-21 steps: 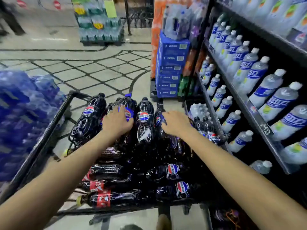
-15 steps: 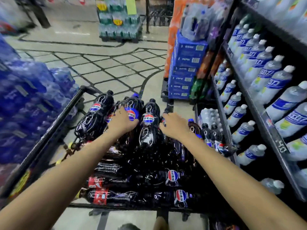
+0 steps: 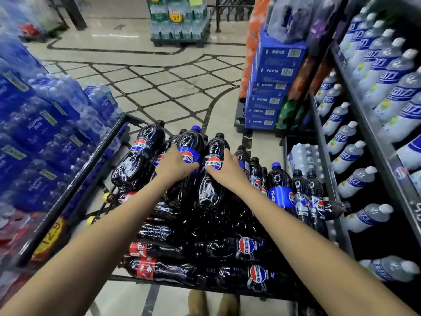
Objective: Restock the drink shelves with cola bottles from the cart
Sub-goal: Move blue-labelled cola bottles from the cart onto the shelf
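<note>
cart (image 3: pixel 75 185): heaped with loose cola bottles (image 3: pixel 248 245).
left hand (image 3: pixel 175 166): curled round blue-capped bottle (image 3: pixel 190 140) atop heap.
right hand (image 3: pixel 229 167): seemingly clamped on black-capped bottle (image 3: pixel 211 190) alongside; fingertips hidden.
shelves (image 3: pixel 328 169): just right of cart.
risk: propped neighbours loosened by lifting both, rolling off heap.

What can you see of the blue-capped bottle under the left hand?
The blue-capped bottle is large, clear plastic, full of dark cola, with a blue label band bearing a round red, white and blue logo. It lies tilted atop the pile in the cart, cap pointing away. The left hand grips it across the label. The black-capped bottle beside it, gripped by the right hand, lies alongside it.
</note>
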The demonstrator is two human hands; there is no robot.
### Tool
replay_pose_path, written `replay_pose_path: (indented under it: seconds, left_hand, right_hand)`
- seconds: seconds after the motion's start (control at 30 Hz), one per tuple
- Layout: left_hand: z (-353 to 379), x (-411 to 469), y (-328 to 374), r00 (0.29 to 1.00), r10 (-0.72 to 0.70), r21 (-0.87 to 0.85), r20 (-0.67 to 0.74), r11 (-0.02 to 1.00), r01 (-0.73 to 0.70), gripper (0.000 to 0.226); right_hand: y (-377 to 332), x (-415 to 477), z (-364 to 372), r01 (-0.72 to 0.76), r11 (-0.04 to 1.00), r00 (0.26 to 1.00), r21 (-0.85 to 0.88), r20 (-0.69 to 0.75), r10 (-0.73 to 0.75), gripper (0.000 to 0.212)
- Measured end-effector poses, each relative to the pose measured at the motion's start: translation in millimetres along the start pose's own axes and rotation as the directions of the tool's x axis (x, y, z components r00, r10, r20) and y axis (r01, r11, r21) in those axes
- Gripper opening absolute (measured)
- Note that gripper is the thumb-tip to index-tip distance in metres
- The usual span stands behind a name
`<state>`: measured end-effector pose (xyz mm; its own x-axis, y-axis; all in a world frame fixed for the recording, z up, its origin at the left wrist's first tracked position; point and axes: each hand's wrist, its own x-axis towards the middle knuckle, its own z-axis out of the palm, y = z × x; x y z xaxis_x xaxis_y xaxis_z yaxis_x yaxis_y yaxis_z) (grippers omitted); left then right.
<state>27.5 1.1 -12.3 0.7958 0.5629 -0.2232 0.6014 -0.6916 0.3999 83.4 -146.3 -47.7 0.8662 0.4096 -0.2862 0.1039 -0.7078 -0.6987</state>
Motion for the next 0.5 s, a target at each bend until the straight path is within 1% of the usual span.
replay_pose_path:
  seconds: [0.1, 0.17, 0.37, 0.5]
  left_hand:
    - [-3, -1, -2, 1.000, 0.019, -0.045, 0.003, 0.999, -0.019, 0.084]
    - [-7, -2, -3, 0.999, 0.024, -0.075, 0.024, 0.997, -0.022, 0.086]
    - [-19, -5, -5, 0.998, 0.023, -0.221, 0.062, 0.975, -0.008, 0.082]
    - [-23, -7, -6, 0.997, 0.031, -0.290, 0.075, 0.957, -0.008, 0.079]
  right_hand:
    - [0, 0, 1, 0.001, 1.000, 1.000, 0.018, -0.014, -0.001, 0.079]
    - [0, -1, 1, 0.000, 1.000, 1.000, 0.023, -0.021, 0.001, 0.079]
    - [-1, -2, 0, 0.005, 0.998, 1.000, 0.070, -0.024, -0.004, 0.077]
    - [-1, -4, 0, -0.007, 0.998, 0.999, 0.069, -0.039, 0.009, 0.080]
